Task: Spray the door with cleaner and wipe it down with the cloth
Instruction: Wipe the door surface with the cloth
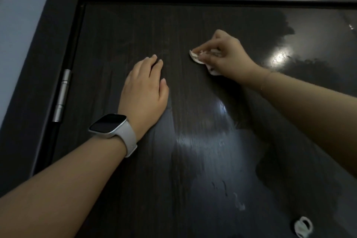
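The dark wood-grain door (119, 31) fills most of the view, shut within its dark frame (48, 31), with pale wall (17, 15) beyond the frame at the left. The door's surface shows glossy, streaked patches toward the right and lower middle, catching reflected light. Both bare forearms reach up to the panel. The left hand (144, 87) lies flat against the door, fingers straight and close together, holding nothing. The right hand (224, 54) is up and to the right of it, well apart, fingers curled and pinching a small white cloth (196, 58) that is pressed against the door; most of the cloth is bunched under the fingers, with edges showing at the left and below the palm. A silver hinge (62, 95) sits on the left edge between door and frame. A light-coloured smartwatch (111, 124) is strapped to the left wrist. A small white object (303, 226) shows at the lower right; what it is cannot be told.
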